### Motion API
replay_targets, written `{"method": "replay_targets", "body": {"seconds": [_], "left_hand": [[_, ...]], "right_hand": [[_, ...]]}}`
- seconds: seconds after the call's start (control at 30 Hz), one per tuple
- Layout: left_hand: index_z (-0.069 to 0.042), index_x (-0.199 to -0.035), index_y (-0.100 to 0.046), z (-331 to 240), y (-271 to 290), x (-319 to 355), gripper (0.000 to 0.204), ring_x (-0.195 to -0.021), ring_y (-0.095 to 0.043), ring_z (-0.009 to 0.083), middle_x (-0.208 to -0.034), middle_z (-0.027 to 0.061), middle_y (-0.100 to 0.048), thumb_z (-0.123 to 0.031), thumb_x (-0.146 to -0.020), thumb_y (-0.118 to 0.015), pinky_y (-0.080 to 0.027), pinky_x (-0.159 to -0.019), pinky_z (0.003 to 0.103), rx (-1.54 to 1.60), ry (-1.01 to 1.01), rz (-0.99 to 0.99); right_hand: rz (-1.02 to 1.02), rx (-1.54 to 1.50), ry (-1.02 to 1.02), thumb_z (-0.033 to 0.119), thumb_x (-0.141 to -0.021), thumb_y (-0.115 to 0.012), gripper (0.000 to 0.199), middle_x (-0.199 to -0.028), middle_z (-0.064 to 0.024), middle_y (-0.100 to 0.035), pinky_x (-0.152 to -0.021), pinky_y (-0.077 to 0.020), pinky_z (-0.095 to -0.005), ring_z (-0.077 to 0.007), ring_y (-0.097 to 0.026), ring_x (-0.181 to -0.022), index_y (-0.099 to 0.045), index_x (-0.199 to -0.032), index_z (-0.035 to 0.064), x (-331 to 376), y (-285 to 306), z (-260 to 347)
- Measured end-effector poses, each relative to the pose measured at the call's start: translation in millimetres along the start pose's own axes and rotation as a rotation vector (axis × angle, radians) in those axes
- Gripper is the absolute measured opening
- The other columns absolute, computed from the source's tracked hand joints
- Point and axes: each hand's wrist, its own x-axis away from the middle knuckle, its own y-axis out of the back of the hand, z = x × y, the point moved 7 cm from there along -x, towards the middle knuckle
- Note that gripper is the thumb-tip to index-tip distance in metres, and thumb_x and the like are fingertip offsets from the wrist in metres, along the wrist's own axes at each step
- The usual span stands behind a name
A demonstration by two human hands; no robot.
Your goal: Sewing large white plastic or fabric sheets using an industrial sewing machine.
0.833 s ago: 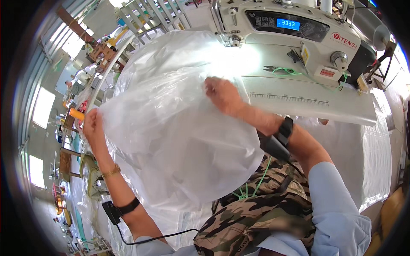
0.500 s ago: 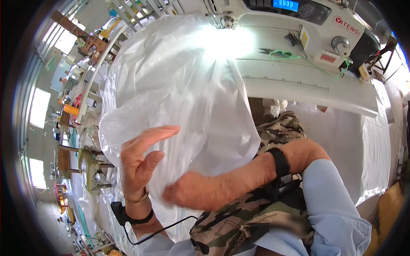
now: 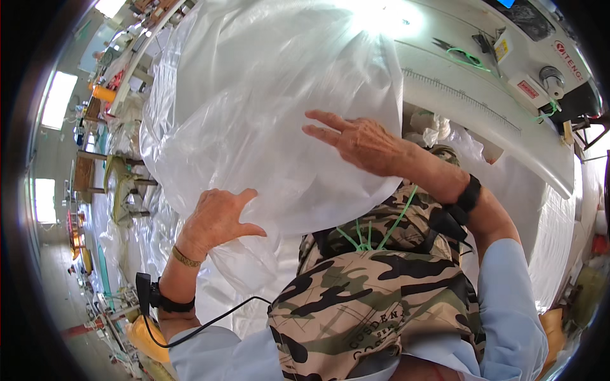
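A large sheet of thin, translucent white plastic (image 3: 267,82) spreads over the sewing table, its far end gathered toward the bright lamp of the sewing machine (image 3: 534,70). My right hand (image 3: 365,145) lies over the right part of the sheet, fingers stretched and apart. By the near left edge of the plastic is my left hand (image 3: 219,219). Its thumb and forefinger stand wide apart, while the other fingers are partly hidden. Neither hand grips anything that I can see. The sheet hangs in folds beside my left hand and over my lap.
A pair of thread snips (image 3: 448,46) and green thread (image 3: 469,58) lie on the machine bed. A ruler strip (image 3: 464,96) runs along its near edge. Green strands rest on my camouflage apron (image 3: 362,298). At left are a stool (image 3: 117,190) and heaped plastic.
My right hand has moved from beside my left hand out over the sheet, its fingers now spread. My left hand has turned lower. The view has shifted, with the machine now farther up and right.
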Motion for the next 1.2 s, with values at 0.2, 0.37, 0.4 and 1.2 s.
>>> {"method": "replay_targets", "body": {"seconds": [0.2,0.37,0.4,1.2], "left_hand": [[-0.008,-0.094,-0.062,111,-60,50,0.012,-0.080,-0.065,0.0362,-0.077,0.0146,-0.065,-0.017,-0.087,-0.064,-0.050,-0.071,0.047,-0.281,0.130,-0.165],[-0.009,-0.077,-0.063,326,-104,165,0.017,-0.075,-0.067,0.0347,-0.075,0.0143,-0.064,-0.010,-0.090,-0.052,-0.052,-0.061,0.048,-0.587,0.595,-0.251],[-0.008,-0.080,-0.066,357,-113,193,0.017,-0.078,-0.068,0.0340,-0.080,0.0140,-0.067,-0.008,-0.089,-0.052,-0.054,-0.065,0.047,-0.666,0.642,-0.192],[-0.009,-0.086,-0.069,165,-300,155,0.013,-0.092,-0.066,0.0353,-0.090,0.0128,-0.070,-0.008,-0.078,-0.059,-0.051,-0.083,0.047,0.051,0.465,0.167]], "right_hand": [[0.140,0.192,0.072,0.004,-0.086,-0.060,0.018,-0.096,-0.0105,-0.058,-0.070,-0.0506,-0.0421,-0.0305,-0.063,-0.080,-0.062,-0.104,0.0061,-5,-37,-12],[0.218,0.024,0.084,0.004,-0.087,-0.060,0.005,-0.091,-0.0123,-0.057,-0.069,-0.0516,-0.0433,-0.0327,-0.064,-0.078,-0.060,-0.081,0.0030,24,-16,-7],[0.238,-0.010,0.092,0.006,-0.087,-0.060,0.007,-0.089,-0.0126,-0.057,-0.069,-0.0512,-0.0436,-0.0331,-0.064,-0.077,-0.060,-0.081,0.0031,30,-9,-5],[-0.178,-0.493,-0.147,0.007,-0.096,-0.060,0.013,-0.096,-0.0099,-0.067,-0.078,-0.0540,-0.0315,-0.0224,-0.068,-0.082,-0.064,-0.107,0.0000,31,37,-14]]}}
